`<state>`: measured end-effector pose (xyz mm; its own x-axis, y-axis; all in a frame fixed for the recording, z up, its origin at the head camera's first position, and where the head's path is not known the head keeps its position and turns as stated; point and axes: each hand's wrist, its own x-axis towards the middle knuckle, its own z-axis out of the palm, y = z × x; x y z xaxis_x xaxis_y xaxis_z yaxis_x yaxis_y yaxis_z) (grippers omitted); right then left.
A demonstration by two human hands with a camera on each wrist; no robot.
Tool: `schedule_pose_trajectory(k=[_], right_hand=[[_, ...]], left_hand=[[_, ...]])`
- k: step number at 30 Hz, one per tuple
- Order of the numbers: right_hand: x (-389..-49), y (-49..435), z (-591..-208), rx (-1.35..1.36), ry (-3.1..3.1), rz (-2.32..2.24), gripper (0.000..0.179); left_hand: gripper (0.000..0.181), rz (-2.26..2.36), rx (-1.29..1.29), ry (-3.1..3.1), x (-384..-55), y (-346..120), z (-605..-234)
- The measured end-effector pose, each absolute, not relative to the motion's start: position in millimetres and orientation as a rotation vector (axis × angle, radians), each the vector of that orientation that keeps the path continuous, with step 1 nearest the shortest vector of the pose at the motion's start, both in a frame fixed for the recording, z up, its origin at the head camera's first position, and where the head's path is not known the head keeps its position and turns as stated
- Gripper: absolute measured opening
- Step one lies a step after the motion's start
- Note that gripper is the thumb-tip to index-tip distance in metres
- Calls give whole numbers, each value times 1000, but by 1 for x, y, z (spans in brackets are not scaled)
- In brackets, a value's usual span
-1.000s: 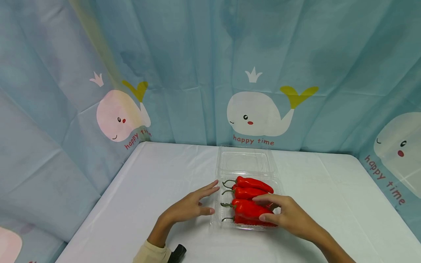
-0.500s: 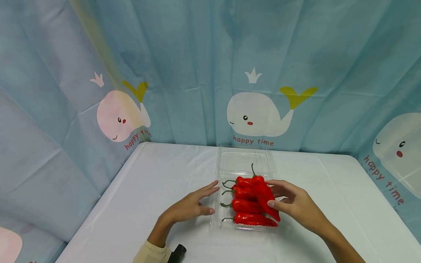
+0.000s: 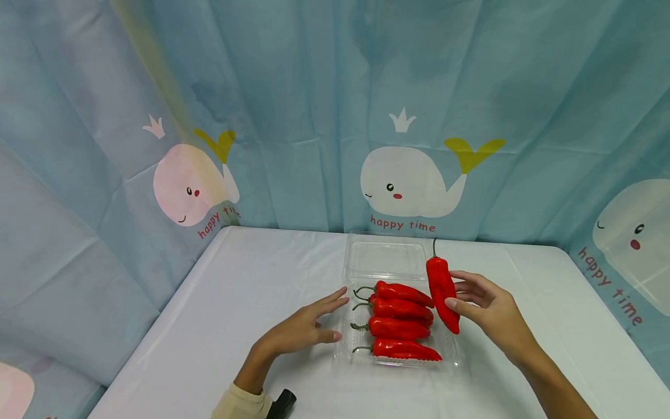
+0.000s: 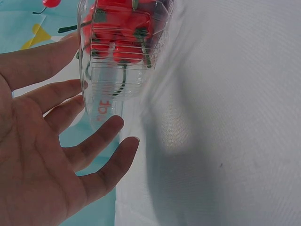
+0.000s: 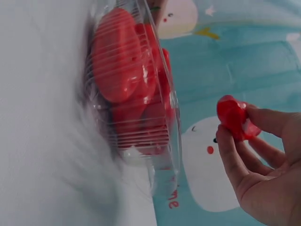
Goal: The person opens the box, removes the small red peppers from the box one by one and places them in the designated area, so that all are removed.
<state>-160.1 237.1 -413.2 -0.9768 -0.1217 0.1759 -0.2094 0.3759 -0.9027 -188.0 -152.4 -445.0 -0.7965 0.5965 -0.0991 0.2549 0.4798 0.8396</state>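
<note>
My right hand (image 3: 492, 314) pinches a red pepper (image 3: 442, 294) between thumb and fingers, holding it up with its green stem pointing away from me. In the right wrist view the held pepper (image 5: 233, 117) shows end-on, apart from the box. Several more red peppers (image 3: 400, 329) lie side by side in a clear plastic box (image 3: 361, 359), stems to the left. The box's lid (image 3: 387, 257) is folded back flat behind it. My left hand (image 3: 303, 330) is spread at the box's left side; in the left wrist view its fingers (image 4: 101, 141) are extended by the box wall.
A white cloth (image 3: 262, 262) covers the table. Behind it hangs a blue curtain (image 3: 293, 116) printed with whales. A black object (image 3: 282, 402) sits at the left sleeve's cuff (image 3: 243, 402).
My right hand has lifted one pepper out from among the others and carried it to the right, turning its stem away from me. The left hand stays where it was.
</note>
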Motion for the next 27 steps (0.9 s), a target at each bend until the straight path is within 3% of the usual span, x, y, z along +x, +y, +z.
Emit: schedule_pose_trajectory(k=[27], right_hand=[[-188, 275, -446, -55, -2572, 1739, 70]], left_hand=[[72, 1252, 725, 2338, -189, -153, -446]])
